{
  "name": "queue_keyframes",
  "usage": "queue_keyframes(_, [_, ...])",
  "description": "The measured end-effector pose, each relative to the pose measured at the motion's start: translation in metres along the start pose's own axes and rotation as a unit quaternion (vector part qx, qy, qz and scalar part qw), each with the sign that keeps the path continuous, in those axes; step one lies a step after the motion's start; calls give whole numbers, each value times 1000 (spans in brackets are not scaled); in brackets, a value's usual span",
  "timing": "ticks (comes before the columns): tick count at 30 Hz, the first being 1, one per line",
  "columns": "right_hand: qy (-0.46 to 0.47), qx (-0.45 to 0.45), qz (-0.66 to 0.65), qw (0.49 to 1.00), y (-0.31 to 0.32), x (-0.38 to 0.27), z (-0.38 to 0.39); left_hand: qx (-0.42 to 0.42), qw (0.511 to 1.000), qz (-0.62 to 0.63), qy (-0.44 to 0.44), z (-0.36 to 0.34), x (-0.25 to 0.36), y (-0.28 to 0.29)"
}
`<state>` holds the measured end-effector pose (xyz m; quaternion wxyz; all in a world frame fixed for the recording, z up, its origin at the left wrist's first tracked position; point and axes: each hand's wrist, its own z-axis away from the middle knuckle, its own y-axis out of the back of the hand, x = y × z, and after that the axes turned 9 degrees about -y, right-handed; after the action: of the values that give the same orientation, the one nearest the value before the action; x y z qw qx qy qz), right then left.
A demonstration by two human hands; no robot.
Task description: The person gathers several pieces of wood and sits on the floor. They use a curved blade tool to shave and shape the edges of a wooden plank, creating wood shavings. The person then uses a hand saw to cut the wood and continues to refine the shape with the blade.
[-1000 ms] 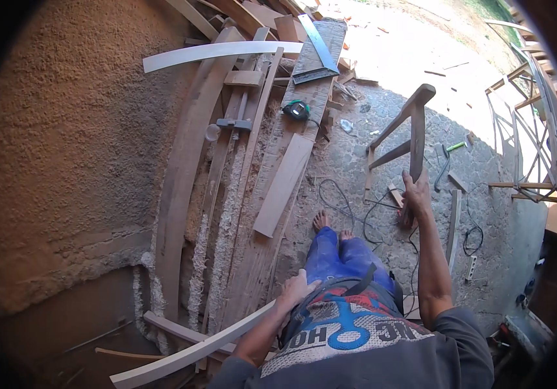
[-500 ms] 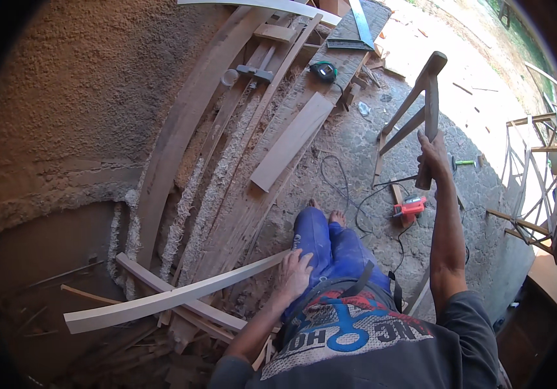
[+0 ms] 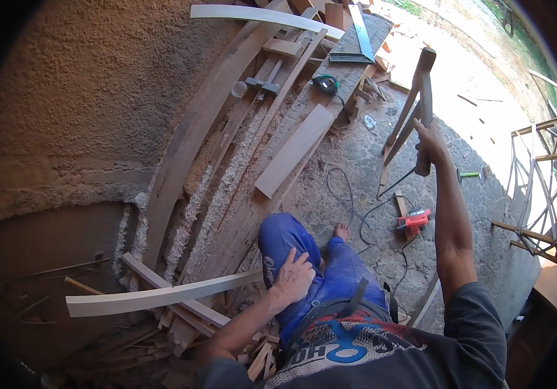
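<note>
My right hand [image 3: 431, 141], arm stretched forward, is closed around the upright bar of a wooden frame [image 3: 425, 87]. The frame has a rounded top and slanting bars running down to its left. My left hand [image 3: 294, 277] lies on my left thigh, fingers spread and holding nothing. Beside that leg is the end of a pale curved wooden strip [image 3: 161, 297], which lies across another strip [image 3: 197, 310]. A red power tool [image 3: 414, 220] with a black cord sits on the ground below the frame.
Along the wall, long boards and a plank bench [image 3: 252, 188] carry a short board [image 3: 294, 150], a tape measure [image 3: 326, 83], a try square [image 3: 361, 39] and a marking gauge [image 3: 263, 85]. A metal truss frame [image 3: 541, 194] stands at right. Wood scraps [image 3: 122, 343] lie lower left.
My left hand has moved from beside the curved strip's end onto my thigh. My left leg has shifted left, and the wooden frame has turned slightly in my right hand.
</note>
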<state>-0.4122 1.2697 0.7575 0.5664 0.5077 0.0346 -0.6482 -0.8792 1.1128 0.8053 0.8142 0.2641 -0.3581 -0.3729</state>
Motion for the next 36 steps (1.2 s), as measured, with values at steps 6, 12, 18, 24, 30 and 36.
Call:
queue_keyframes(6, [19, 11, 31, 999, 13, -17, -40, 314, 925, 211, 43, 43, -99, 154])
queue_keyframes(12, [-14, 36, 176, 984, 31, -12, -39, 440, 809, 343, 186, 17, -208, 238])
queue_keyframes(18, [-29, 60, 240, 969, 51, 0, -45, 322, 900, 272, 109, -64, -237, 191])
queue_keyframes(24, [-7, 86, 232, 969, 60, 14, -51, 246, 966, 37, 66, -153, -258, 132])
queue_keyframes(30, [-55, 86, 210, 972, 58, 2, -46, 197, 967, -5, -161, -189, -287, 136])
queue_keyframes(36, [-77, 119, 215, 966, 44, -11, -31, 196, 960, -31, -199, -194, -312, 160])
